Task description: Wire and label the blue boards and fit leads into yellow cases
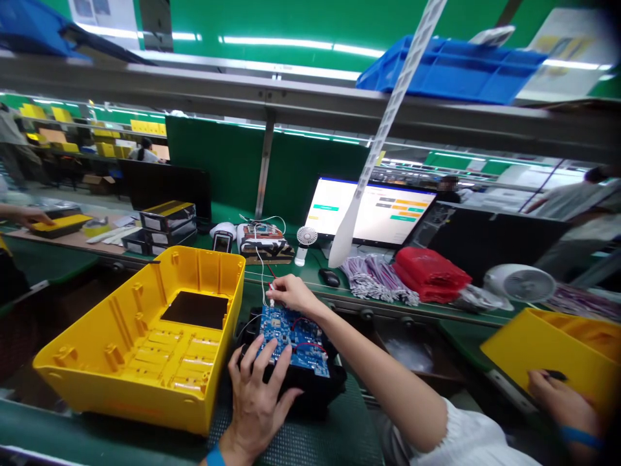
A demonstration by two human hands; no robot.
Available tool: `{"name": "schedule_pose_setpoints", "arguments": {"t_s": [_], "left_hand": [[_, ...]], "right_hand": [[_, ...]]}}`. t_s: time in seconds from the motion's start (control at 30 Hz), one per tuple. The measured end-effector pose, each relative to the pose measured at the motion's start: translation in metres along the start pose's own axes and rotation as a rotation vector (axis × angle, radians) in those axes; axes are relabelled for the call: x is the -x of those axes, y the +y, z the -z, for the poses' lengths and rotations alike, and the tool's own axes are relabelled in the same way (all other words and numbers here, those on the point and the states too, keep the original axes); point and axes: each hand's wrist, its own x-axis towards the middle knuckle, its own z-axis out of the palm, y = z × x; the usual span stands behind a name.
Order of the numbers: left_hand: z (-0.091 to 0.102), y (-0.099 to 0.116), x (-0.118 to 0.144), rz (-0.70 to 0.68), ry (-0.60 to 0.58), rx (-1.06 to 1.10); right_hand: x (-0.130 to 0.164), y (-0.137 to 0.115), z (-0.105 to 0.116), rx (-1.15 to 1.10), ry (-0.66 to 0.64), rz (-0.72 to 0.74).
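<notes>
A blue circuit board (286, 333) sits on a black housing (310, 382) on the green work surface. My left hand (259, 391), with a blue wristband, rests its spread fingers on the board's near left side. At the far left corner of the board, my right hand (294, 294) pinches what looks like a small connector on a thin white cable (264, 275). Red wires loop across the board. Beside the housing on the left lies a yellow plastic shell (130, 395), open side up, with a dark rectangular pad (196, 309) inside.
Behind stand a lit monitor (369, 210), small fan (306, 244), mouse (329, 277), scanner (222, 237), cable bundles (376, 278) and red bags (429, 275). Co-workers' hands appear left (32, 217) and right (563, 401), the latter at another yellow shell (548, 356). A white perforated strip (383, 142) hangs overhead.
</notes>
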Motion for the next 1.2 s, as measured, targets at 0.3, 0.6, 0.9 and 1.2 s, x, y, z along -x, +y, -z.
{"name": "schedule_pose_setpoints", "arguments": {"t_s": [0.3,0.6,0.9,1.2], "left_hand": [[-0.001,-0.002,0.002,-0.011,-0.041,0.022],[0.003,-0.003,-0.001,-0.028,-0.063,0.003],[0.005,-0.004,0.001,-0.009,-0.054,0.018],[0.003,-0.007,0.004,-0.04,-0.023,0.047]], "right_hand": [[0.002,0.003,0.0,-0.089,-0.035,0.04],[0.004,-0.009,0.007,0.013,-0.014,0.028],[0.063,-0.033,0.013,-0.057,0.278,0.078],[0.113,-0.052,-0.014,-0.233,0.112,0.096]]}}
